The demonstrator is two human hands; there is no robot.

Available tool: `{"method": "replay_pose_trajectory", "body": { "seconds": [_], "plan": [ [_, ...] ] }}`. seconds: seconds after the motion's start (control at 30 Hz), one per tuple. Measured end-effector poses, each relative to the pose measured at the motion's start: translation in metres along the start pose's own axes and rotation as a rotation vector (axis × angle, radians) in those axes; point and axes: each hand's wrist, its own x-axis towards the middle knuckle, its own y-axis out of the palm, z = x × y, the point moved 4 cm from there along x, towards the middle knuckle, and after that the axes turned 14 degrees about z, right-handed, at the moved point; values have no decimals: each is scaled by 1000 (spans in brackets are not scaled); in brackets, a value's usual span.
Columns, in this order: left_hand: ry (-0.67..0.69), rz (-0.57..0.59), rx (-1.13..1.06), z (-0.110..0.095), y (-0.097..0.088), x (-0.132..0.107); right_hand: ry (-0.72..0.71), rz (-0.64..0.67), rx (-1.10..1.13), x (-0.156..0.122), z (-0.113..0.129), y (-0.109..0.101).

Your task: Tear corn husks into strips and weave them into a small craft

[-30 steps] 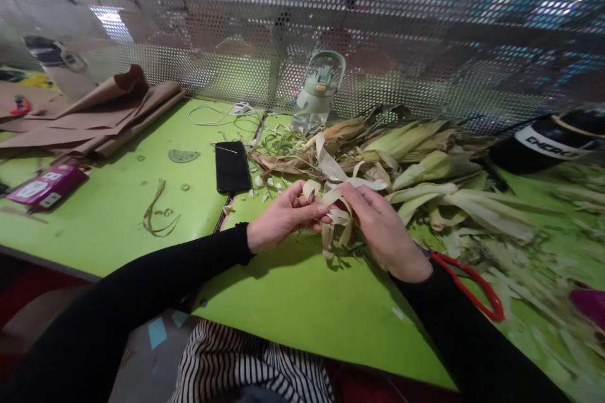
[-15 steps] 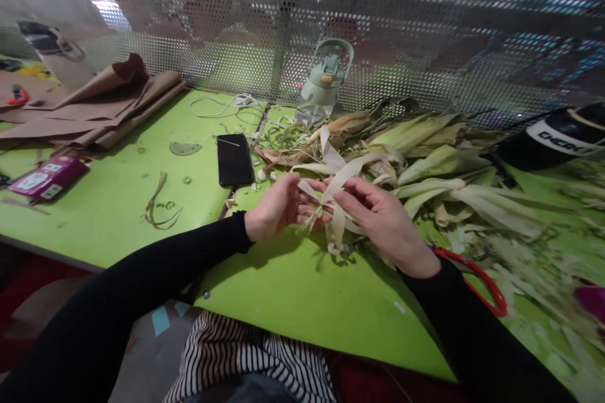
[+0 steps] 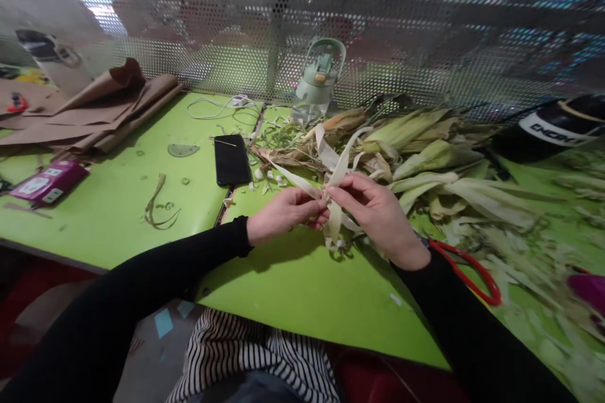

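Observation:
Pale corn husk strips (image 3: 341, 167) fan out from between my fingers, just above the front half of the green table. My left hand (image 3: 290, 211) pinches them where they come together, thumb on top. From the other side my right hand (image 3: 378, 217) grips the same gathered spot with thumb and fingertips. One strip points up and right, another reaches up and left, and others hang below. The joined base is mostly hidden by my fingers. Behind my hands lies a heap of green and tan corn husks (image 3: 425, 157).
Red-handled scissors (image 3: 491, 289) lie beside my right wrist. A black phone (image 3: 231, 160) rests left of the husks, and a green-lidded bottle (image 3: 316, 85) stands behind. Brown paper (image 3: 108, 107) and a purple packet (image 3: 50, 182) are at left, a black bottle (image 3: 558, 129) at right.
My left hand has turned from a cupped, palm-up pose beneath the husk strips to a pinch at their joined base. My right hand has stayed on them, and the left strip now extends farther out.

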Motion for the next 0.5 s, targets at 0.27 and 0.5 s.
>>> {"method": "replay_pose_trajectory", "body": {
  "seconds": [0.27,0.5],
  "plan": [
    [-2,-145,329,1,-6,-1,-164,-246,-472,-6,21,7],
    [68,-188,354,1,-6,-4,-362,-93,-543,-10,32,34]
  ]
}}
